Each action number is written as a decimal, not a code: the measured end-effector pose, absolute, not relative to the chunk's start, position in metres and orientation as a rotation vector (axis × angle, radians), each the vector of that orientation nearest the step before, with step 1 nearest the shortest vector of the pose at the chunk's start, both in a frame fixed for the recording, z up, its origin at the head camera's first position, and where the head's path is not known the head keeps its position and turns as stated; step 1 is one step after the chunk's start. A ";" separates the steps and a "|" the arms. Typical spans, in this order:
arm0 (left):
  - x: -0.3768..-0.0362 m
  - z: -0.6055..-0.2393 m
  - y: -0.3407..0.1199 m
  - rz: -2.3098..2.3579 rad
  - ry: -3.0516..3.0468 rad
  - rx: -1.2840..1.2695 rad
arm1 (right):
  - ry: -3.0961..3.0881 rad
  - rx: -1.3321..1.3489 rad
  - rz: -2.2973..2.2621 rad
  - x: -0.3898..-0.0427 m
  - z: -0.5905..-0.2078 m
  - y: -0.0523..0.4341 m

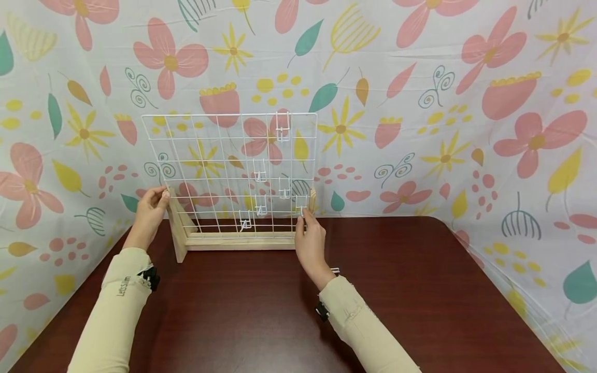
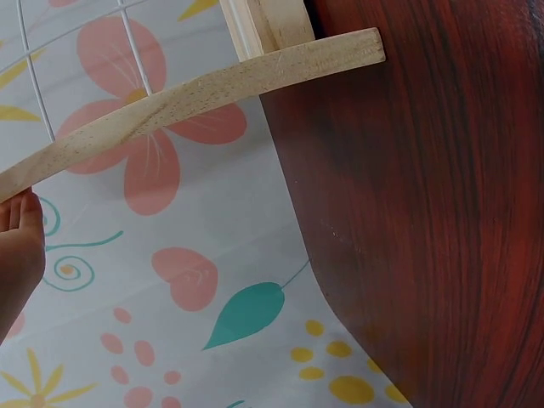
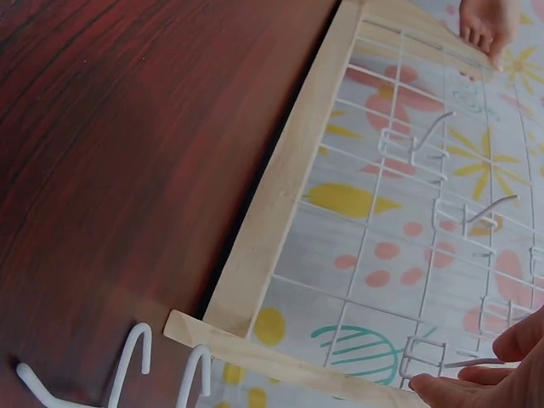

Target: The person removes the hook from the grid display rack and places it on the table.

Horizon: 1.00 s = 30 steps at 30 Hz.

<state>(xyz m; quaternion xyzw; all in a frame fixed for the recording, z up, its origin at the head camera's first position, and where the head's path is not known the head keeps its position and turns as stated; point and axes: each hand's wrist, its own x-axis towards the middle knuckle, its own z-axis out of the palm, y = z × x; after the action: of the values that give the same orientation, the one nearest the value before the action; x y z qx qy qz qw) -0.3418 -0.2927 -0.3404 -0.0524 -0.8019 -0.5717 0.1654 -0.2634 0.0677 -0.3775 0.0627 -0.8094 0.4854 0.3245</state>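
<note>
A white wire grid panel stands upright in a pale wooden stand. My left hand grips the top of the stand's left side post between thumb and fingers. At the grid's lower right, my right hand pinches the prong of a white wire hook that sits against the grid wires. Several other white hooks hang on the grid, among them a top one and a low one.
A loose white hook lies on the dark red wooden table, beside the right wrist. Behind the table hangs a flower-patterned cloth. The stand's right post rises just behind my right hand.
</note>
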 end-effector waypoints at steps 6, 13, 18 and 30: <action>-0.339 -0.338 -0.292 -1.608 -2.316 -0.146 | -2.124 0.152 1.251 -0.268 -0.379 0.067; -0.339 -0.338 -0.291 -1.614 -2.333 -0.136 | -2.125 0.143 1.243 -0.273 -0.381 0.065; -0.340 -0.339 -0.292 -1.614 -2.329 -0.123 | -2.136 0.157 1.220 -0.276 -0.385 0.063; -0.342 -0.339 -0.294 -1.625 -2.314 -0.128 | -2.136 0.157 1.134 -0.282 -0.385 0.060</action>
<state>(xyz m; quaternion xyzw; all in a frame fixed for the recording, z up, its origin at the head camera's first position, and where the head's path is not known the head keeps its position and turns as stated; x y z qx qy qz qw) -0.3425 -0.2936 -0.3395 -0.0446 -0.8078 -0.5670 0.1549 -0.2825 0.0597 -0.3853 0.0606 -0.8252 0.4381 0.3514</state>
